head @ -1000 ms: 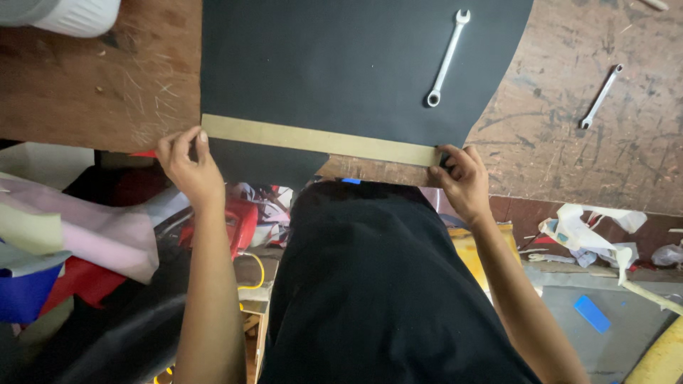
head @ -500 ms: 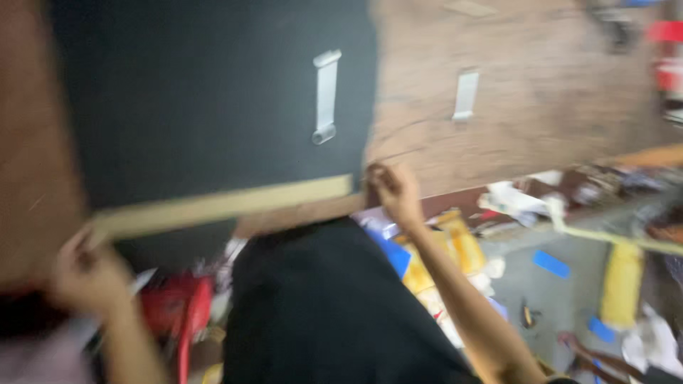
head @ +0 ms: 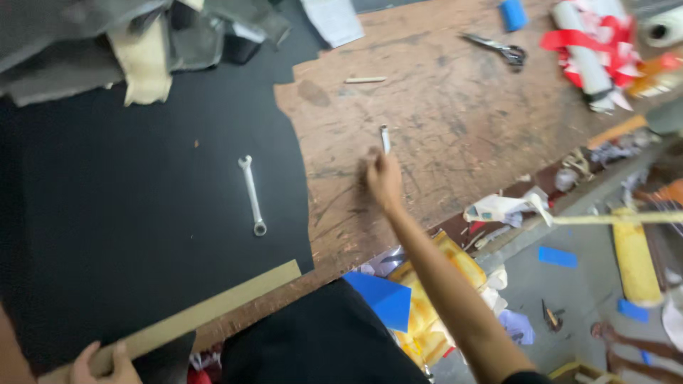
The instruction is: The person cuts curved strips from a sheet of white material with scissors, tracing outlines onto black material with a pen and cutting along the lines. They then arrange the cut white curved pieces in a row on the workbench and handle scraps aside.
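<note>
A large black sheet [head: 128, 213] covers the left part of a worn wooden table [head: 455, 121]. Along its near edge lies a long tan strip [head: 213, 309]. My left hand [head: 99, 363] grips the strip's left end at the bottom left corner. A silver wrench [head: 252, 195] lies on the black sheet. My right hand [head: 384, 179] is stretched out over the bare wood, its fingers closed on the lower end of a second, smaller wrench [head: 385, 137]. My dark clothing fills the bottom middle.
A heap of grey fabric [head: 107, 43] lies at the back left. Scissors [head: 498, 48], a blue roll [head: 514, 14], red and white rolls [head: 590, 43] and a small wooden stick [head: 366, 80] lie farther back. Clutter and a yellow roll [head: 633, 256] sit beyond the table's right edge.
The view has swung to the right. My right hand let go of the strip's right end and reached across the wood to the small wrench. My left hand stays on the strip.
</note>
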The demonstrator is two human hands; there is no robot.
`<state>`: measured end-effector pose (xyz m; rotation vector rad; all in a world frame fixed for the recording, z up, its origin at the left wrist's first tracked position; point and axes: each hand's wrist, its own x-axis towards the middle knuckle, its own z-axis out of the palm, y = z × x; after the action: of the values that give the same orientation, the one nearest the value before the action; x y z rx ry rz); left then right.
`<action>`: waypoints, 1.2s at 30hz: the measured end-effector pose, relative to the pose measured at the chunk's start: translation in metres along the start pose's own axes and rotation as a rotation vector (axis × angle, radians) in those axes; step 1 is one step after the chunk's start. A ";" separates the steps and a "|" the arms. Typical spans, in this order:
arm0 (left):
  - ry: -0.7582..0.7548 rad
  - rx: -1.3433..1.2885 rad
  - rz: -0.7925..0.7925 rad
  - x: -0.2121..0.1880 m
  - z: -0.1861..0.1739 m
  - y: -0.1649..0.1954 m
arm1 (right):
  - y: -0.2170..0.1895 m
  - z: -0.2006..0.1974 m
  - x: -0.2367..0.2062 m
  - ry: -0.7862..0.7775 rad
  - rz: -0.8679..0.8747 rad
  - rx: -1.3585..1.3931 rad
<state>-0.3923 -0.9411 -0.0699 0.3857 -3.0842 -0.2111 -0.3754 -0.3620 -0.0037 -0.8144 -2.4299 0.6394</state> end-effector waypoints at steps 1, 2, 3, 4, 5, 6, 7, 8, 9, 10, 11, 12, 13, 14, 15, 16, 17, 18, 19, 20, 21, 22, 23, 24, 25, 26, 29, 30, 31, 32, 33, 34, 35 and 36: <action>0.007 -0.006 0.006 -0.001 -0.007 0.002 | -0.001 0.005 0.025 -0.014 -0.064 0.030; -0.011 -0.099 0.013 -0.002 -0.014 0.003 | -0.004 0.013 0.052 -0.144 0.062 -0.086; -0.047 -0.229 0.025 0.002 -0.022 0.003 | -0.007 0.020 0.075 -0.093 -0.086 -0.070; -0.074 -0.360 0.031 0.004 -0.028 0.003 | -0.011 0.027 0.098 -0.209 0.026 -0.062; -0.046 -0.342 0.075 0.010 -0.034 0.004 | -0.017 0.034 0.119 -0.331 0.130 -0.054; -0.021 -0.327 0.116 0.015 -0.038 0.006 | -0.020 0.041 0.136 -0.365 0.211 0.048; -0.037 -0.357 0.099 0.021 -0.040 0.008 | -0.024 0.047 0.151 -0.414 0.216 0.089; -0.052 -0.387 0.078 0.027 -0.042 0.009 | -0.023 0.050 0.160 -0.463 0.192 0.122; -0.081 -0.681 0.099 0.031 -0.043 0.010 | -0.023 0.054 0.165 -0.510 0.160 0.162; -0.082 -0.344 0.167 0.035 -0.046 0.009 | -0.022 0.057 0.167 -0.563 0.127 0.202; -0.139 -0.405 0.155 0.034 -0.048 0.008 | -0.020 0.061 0.165 -0.598 0.089 0.268; 0.024 -0.367 0.343 0.033 -0.056 0.013 | -0.018 0.064 0.162 -0.628 0.062 0.346; -0.042 -0.484 0.130 0.032 -0.060 0.013 | -0.016 0.069 0.159 -0.653 0.042 0.413; -0.024 -0.462 0.110 0.027 -0.055 0.005 | -0.015 0.072 0.157 -0.608 0.076 0.431; 0.004 -0.451 0.108 0.028 -0.057 0.006 | -0.016 0.077 0.154 -0.500 0.196 0.407; 0.015 -0.451 0.118 0.027 -0.059 0.006 | -0.016 0.079 0.152 -0.393 0.319 0.370; -0.001 -0.450 0.113 0.025 -0.060 0.006 | -0.017 0.082 0.147 -0.400 0.289 0.459; -0.040 -0.450 0.097 0.022 -0.060 0.006 | -0.019 0.081 0.140 -0.436 0.288 0.496; -0.007 -0.414 0.112 0.019 -0.060 0.006 | -0.024 0.075 0.129 -0.466 0.278 0.527; 0.043 -0.382 0.145 0.019 -0.059 0.005 | -0.025 0.068 0.117 -0.497 0.221 0.557; -0.001 -0.422 0.101 0.018 -0.057 0.004 | -0.018 0.064 0.105 -0.536 0.147 0.608; -0.031 -0.463 0.068 0.021 -0.054 0.001 | -0.019 0.055 0.091 -0.613 0.038 0.680; -0.066 -0.502 0.032 0.024 -0.051 -0.004 | -0.024 0.051 0.071 -0.709 -0.055 0.738; -0.055 -0.523 -0.016 0.029 -0.049 -0.010 | -0.030 0.048 0.049 -0.813 -0.134 0.777; -0.058 -0.543 -0.068 0.034 -0.049 -0.019 | -0.041 0.043 0.023 -0.880 -0.172 0.740; -0.064 -0.564 -0.118 0.038 -0.047 -0.027 | -0.053 0.044 -0.002 -1.027 -0.197 0.767; -0.005 -0.615 -0.137 0.057 -0.051 -0.055 | -0.110 0.056 -0.084 -1.390 -0.234 0.841; -0.018 -0.636 -0.115 0.063 -0.055 -0.062 | -0.132 0.056 -0.105 -1.470 -0.312 0.709; -0.032 -0.653 -0.097 0.068 -0.059 -0.068 | -0.155 0.062 -0.130 -1.522 -0.356 0.674; -0.048 -0.667 -0.081 0.071 -0.064 -0.075 | -0.179 0.065 -0.151 -1.575 -0.399 0.637; -0.072 -0.661 -0.052 0.075 -0.067 -0.080 | -0.201 0.069 -0.174 -1.496 -0.515 0.543; -0.096 -0.657 -0.023 0.077 -0.070 -0.083 | -0.222 0.073 -0.192 -1.412 -0.626 0.447; -0.122 -0.653 0.004 0.079 -0.072 -0.084 | -0.241 0.080 -0.206 -1.378 -0.690 0.433; -0.111 -0.633 0.006 0.080 -0.073 -0.085 | -0.257 0.087 -0.219 -1.346 -0.750 0.416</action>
<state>-0.4461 -1.0525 -0.0088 0.3355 -2.8934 -1.1925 -0.3798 -0.7109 0.0093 1.0354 -3.0708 1.5838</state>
